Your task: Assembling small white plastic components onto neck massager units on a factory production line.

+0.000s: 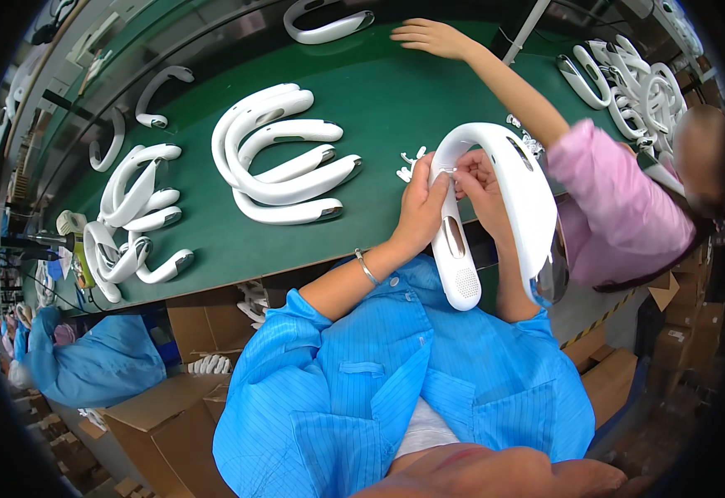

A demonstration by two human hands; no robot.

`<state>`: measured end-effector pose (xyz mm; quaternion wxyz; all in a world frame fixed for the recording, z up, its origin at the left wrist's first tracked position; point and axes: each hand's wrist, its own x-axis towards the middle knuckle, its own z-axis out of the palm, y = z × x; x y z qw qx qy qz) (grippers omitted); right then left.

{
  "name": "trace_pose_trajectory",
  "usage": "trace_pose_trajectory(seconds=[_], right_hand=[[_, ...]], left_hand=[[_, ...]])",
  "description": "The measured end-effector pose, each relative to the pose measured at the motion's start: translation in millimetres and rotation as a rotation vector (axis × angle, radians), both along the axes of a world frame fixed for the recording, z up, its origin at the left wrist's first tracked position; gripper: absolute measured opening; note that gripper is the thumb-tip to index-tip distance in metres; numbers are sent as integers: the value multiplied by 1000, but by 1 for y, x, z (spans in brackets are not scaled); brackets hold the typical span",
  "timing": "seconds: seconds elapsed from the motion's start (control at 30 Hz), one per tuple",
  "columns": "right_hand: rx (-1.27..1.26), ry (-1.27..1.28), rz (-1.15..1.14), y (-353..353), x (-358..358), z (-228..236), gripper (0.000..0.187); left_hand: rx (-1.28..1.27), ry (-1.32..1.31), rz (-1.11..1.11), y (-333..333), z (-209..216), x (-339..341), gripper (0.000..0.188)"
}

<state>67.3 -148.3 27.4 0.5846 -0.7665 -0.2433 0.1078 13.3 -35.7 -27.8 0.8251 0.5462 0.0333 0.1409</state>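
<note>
**White U-shaped plastic device held up before my chest**

My left hand is closed around one limb of the device, near its bend, with the thumb lying along it. My right hand is inside the curve, fingers bent, thumb and forefinger drawn in toward that same limb; I cannot tell whether they pinch anything there. The device's open end points toward me, by the near edge of the flat green tabletop. Just beyond my left hand lie small white plastic pieces. To their left, a cluster of glossy white curved devices rests on the tabletop, some overlapping. A co-worker's bare hand, from a pink sleeve, stretches over the tabletop's far side, fingers extended.
</note>
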Motion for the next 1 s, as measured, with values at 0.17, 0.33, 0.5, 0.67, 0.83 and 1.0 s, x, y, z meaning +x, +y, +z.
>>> trace_pose_trajectory(seconds=[0.17,0.33,0.5,0.67,0.83,1.0], right_hand=[[-35,-25,-89,14,-13,14,22],[100,-3,-99,5,-5,-34,16],[116,-131,-110,0,-6,-41,11],[462,287,-5,37,11,-63,28],[288,677,276,5,-17,-35,64],[698,1010,469,26,-38,-9,43]], left_hand=[[111,-16,33,2,14,-8,31],[209,-145,95,5,8,-7,26],[341,-126,119,7,16,-1,22],[-92,92,17,22,-74,14,22],[-163,178,46,58,19,11,20],[-57,89,193,64,59,33,25]])
